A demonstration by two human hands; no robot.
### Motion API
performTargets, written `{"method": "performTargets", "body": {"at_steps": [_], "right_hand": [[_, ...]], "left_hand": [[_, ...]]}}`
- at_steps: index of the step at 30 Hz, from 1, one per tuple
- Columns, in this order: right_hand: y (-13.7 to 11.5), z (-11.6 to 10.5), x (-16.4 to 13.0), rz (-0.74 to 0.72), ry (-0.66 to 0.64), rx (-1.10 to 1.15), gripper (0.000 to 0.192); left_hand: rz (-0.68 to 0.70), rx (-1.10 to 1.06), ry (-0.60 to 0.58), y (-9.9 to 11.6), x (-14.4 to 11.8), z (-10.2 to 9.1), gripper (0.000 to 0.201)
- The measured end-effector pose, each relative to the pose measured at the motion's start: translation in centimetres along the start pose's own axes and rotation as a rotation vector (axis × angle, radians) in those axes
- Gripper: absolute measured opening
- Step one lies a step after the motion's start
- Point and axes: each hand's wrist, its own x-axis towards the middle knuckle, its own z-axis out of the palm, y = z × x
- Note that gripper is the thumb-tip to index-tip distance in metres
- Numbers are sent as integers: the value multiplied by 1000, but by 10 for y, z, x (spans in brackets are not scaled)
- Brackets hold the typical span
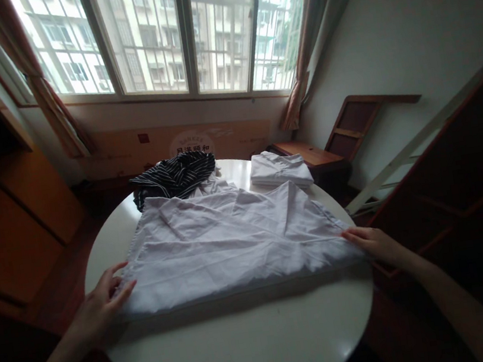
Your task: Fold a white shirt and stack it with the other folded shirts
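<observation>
A large white cloth point(233, 248), creased and partly folded, lies across the middle of the round table. My left hand point(103, 299) is at its near left corner, with thumb and fingers closed around the edge. At the right end, my right hand point(369, 242) pinches the same cloth between thumb and fingers. The near edge runs almost straight between both hands. Part of the left corner is hidden within my fingers. Whether the cloth is a sheet or a garment, I cannot tell.
The round white table point(246, 342) carries a black-and-white striped cloth point(173, 178) at the back left and a stack of folded white cloths point(280, 169) at the back right. Beyond stands a wooden chair point(352, 123); a pale ladder-like frame point(400, 161) leans at the right.
</observation>
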Motion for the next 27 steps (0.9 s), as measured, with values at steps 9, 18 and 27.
{"method": "performTargets", "body": {"at_steps": [9, 18, 27], "right_hand": [[6, 15, -2, -18, 110, -92, 35], [50, 0, -10, 149, 541, 41, 45], [38, 22, -26, 97, 351, -1, 37]], "left_hand": [[13, 51, 220, -7, 1, 24, 53], [14, 127, 243, -1, 0, 22, 46], [1, 139, 243, 0, 0, 24, 43]]}}
